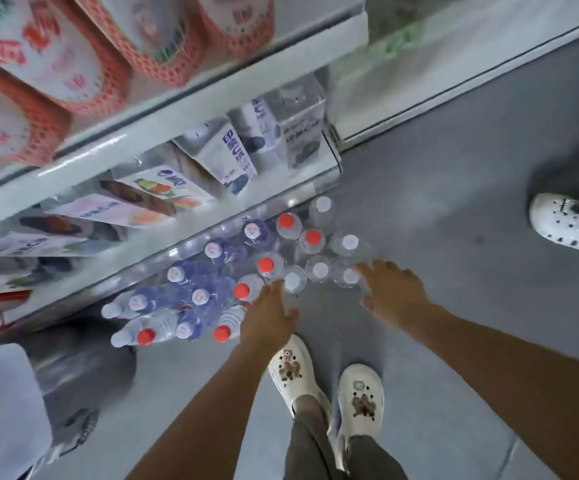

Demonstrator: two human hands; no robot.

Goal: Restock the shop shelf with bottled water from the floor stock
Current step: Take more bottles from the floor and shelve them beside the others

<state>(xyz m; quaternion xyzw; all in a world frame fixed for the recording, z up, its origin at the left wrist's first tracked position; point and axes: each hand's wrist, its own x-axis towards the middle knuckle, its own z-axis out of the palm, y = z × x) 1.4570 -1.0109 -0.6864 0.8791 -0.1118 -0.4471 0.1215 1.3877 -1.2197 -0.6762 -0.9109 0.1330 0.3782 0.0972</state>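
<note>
Hands hang low over the stock, both open and gripping nothing: the left hand (269, 318) points straight fingers at a red-capped bottle (242, 291), and the right hand (393, 296) spreads over a white-capped bottle (350, 276), likely so each can take one at once. The bottled water (211, 271) stands mostly upright on the floor (437, 220), caps up for easy grabbing, packed against the foot of the shelf (177, 252), whose lowest tier carries cartons (225, 157). White clogs (360, 400) stand just behind

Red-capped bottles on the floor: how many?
6 red-capped bottles: two by the shelf base, two mid-cluster near the left hand, two at the near left end. Others may be hidden.
</note>
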